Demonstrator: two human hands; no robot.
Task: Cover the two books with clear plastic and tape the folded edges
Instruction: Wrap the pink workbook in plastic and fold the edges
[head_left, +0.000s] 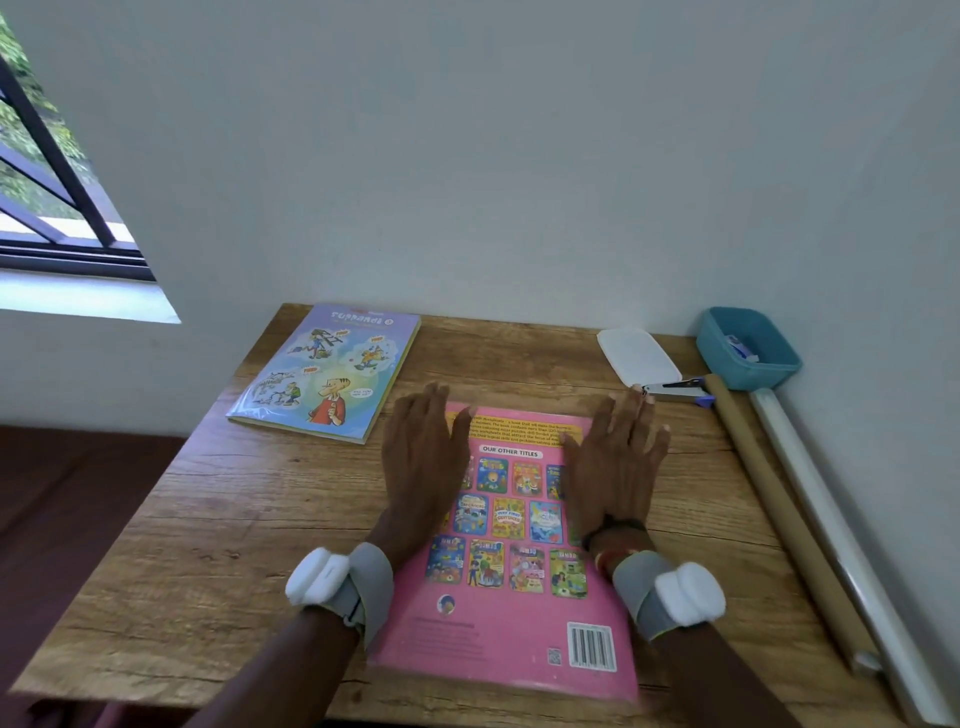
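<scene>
A pink book (506, 613) lies back cover up at the front middle of the wooden table (208, 519), with a glossy clear plastic cover around it. My left hand (423, 457) lies flat on the book's upper left part, fingers straight. My right hand (618, 457) lies flat on its upper right part, fingers spread. A second book (327, 371), purple-blue with cartoon figures, lies at the back left of the table, also shiny under clear plastic.
A white lid (638, 356) lies at the back right, with a small stapler-like tool (675, 387) beside it. A blue tub (748, 345) stands in the right corner. A brown roll (779, 519) and a clear roll (841, 545) lie along the right edge.
</scene>
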